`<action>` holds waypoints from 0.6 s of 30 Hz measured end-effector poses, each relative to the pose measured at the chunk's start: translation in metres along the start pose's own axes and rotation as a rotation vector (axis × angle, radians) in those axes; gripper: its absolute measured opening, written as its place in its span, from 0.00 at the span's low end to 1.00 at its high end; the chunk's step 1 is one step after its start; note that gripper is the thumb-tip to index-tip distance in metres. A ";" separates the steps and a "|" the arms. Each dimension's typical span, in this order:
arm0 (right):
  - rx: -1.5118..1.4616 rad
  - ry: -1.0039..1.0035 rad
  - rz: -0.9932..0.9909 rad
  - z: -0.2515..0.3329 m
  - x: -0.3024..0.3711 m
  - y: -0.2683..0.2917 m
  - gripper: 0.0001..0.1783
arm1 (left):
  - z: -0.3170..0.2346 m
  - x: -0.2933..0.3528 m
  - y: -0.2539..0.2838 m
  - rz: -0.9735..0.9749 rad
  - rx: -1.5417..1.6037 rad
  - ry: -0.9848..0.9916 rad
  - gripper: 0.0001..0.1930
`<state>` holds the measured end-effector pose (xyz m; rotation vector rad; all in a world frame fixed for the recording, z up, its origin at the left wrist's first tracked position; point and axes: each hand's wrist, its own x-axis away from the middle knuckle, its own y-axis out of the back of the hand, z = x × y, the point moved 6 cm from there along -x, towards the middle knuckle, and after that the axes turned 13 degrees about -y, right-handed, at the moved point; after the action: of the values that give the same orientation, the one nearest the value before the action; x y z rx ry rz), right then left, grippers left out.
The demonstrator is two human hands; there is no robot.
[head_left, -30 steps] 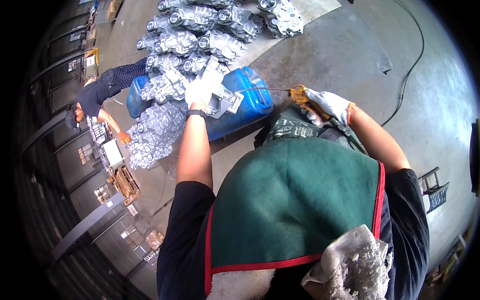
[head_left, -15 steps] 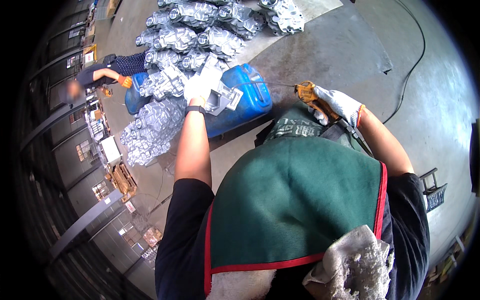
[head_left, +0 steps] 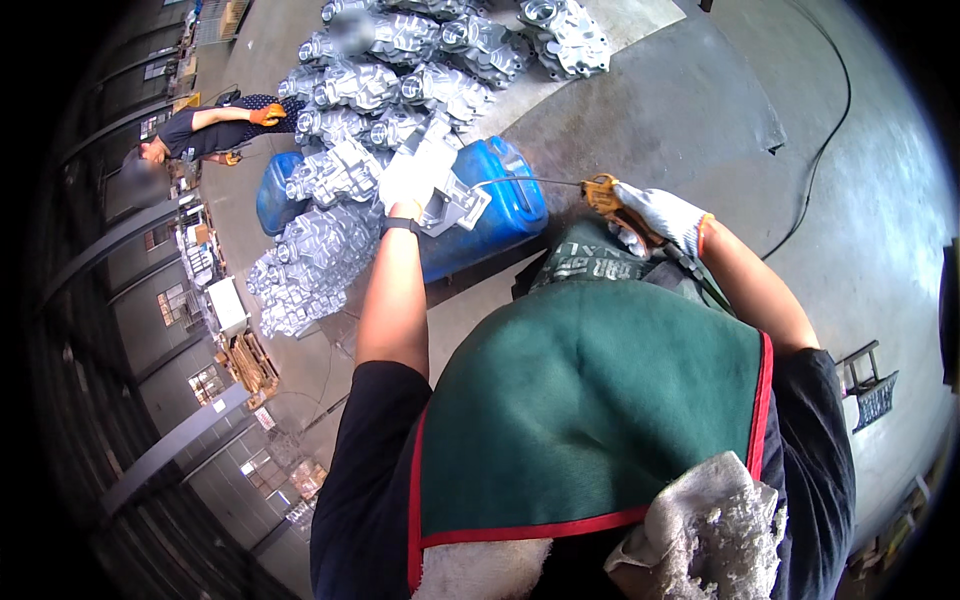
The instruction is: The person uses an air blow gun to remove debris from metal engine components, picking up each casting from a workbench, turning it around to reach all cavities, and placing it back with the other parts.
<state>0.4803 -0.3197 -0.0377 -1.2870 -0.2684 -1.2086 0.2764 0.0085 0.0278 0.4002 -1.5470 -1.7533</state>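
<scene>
A white glove covers my left hand (head_left: 408, 182), which grips a grey cast metal part (head_left: 462, 210). That casting rests on a blue plastic drum (head_left: 515, 195) lying on its side. In a white glove as well, my right hand (head_left: 668, 214) is closed around a yellow hand-held power tool (head_left: 602, 194). From the tool a long thin rod (head_left: 540, 179) reaches left over the drum to the casting. Whether the rod's tip touches the metal is too small to tell. The fingers of my left hand are partly washed out by glare.
Several rows of similar castings (head_left: 360, 85) stand beyond the drum, with more stacked castings (head_left: 310, 265) at the left. Another blue drum (head_left: 278, 195) is beside a person in orange gloves (head_left: 268, 115). A black hose (head_left: 815, 150) runs across the floor; a stool (head_left: 870, 390) stands at the right.
The other person's orange-gloved hand has left the far blue drum and moved up. My view has shifted slightly; my hands keep their holds, with the tool a little nearer the casting.
</scene>
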 end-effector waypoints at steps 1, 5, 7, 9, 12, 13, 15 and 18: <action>-0.120 0.075 -0.039 0.003 0.007 0.004 0.23 | 0.003 0.001 -0.006 -0.042 -0.016 -0.032 0.17; -0.427 0.152 0.051 0.006 0.043 0.020 0.26 | -0.042 0.019 0.019 -0.061 -0.026 -0.120 0.15; -0.491 0.172 0.104 0.004 0.053 0.016 0.26 | -0.060 0.038 0.019 -0.137 -0.045 -0.256 0.11; -0.516 0.159 0.120 0.002 0.054 0.014 0.25 | -0.079 0.058 0.016 -0.132 -0.055 -0.357 0.07; -0.542 0.111 0.189 0.002 0.046 0.007 0.24 | -0.104 0.083 0.007 -0.159 -0.080 -0.494 0.06; -0.540 0.080 0.198 0.003 0.044 0.002 0.24 | -0.113 0.087 0.007 -0.154 -0.060 -0.549 0.06; -0.535 0.025 0.257 0.003 0.035 -0.002 0.23 | -0.130 0.095 0.008 -0.114 -0.099 -0.620 0.06; -0.519 -0.073 0.327 0.004 0.024 -0.011 0.23 | -0.141 0.099 -0.006 -0.038 -0.044 -0.729 0.06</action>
<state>0.4836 -0.3268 -0.0125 -1.7459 0.2164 -0.9786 0.3025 -0.1616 0.0149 -0.2762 -1.9825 -2.0844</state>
